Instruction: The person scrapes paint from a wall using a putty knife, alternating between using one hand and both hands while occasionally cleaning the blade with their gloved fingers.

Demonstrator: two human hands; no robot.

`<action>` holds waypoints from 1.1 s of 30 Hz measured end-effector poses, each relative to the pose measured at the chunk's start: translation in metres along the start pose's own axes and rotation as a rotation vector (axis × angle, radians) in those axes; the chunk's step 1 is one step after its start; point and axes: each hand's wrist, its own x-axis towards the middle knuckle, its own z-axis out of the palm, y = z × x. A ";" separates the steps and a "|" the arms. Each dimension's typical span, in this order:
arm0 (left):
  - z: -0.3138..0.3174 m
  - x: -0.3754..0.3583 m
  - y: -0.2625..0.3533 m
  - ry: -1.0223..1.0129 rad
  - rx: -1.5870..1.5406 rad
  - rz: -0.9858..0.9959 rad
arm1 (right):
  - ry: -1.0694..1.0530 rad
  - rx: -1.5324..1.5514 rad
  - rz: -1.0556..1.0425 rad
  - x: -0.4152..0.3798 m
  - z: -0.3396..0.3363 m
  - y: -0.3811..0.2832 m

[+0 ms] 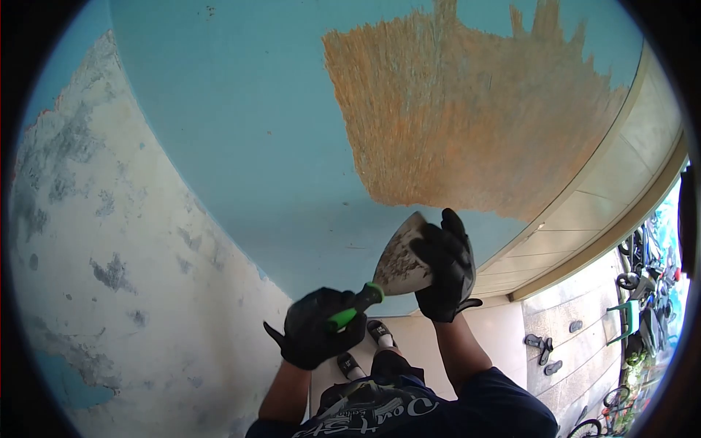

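My left hand, in a black glove, is closed around the green and black handle of a scraper. The wide metal blade tilts up to the right and is smeared with brownish residue. My right hand, also black-gloved, has its fingers over the blade's broad end; part of the blade is hidden behind them. Beyond the hands is a light blue wall panel with a large bare patch, orange-brown and streaky, its upper border jagged.
At the left stands a whitish wall with grey blotches and peeled edges. A beige frame curves along the right. Outside are slippers, a green stool and parked motorbikes. My feet are on pale floor below.
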 end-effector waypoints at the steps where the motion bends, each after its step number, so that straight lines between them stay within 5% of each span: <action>1: 0.005 -0.012 0.000 0.026 -0.052 -0.091 | -0.034 0.013 -0.015 -0.003 0.002 -0.001; 6: 0.019 -0.027 -0.006 0.150 -0.079 -0.145 | -0.126 0.034 -0.005 -0.005 0.016 0.000; 22: 0.024 -0.026 -0.030 0.111 -0.145 -0.229 | -0.160 0.013 0.048 -0.011 0.030 0.010; 30: 0.011 0.016 -0.037 0.062 0.058 -0.023 | 0.007 -0.110 -0.025 -0.003 0.046 0.020; 33: 0.005 0.060 -0.018 0.144 -0.082 -0.027 | 0.302 -0.007 -0.057 0.047 0.035 0.014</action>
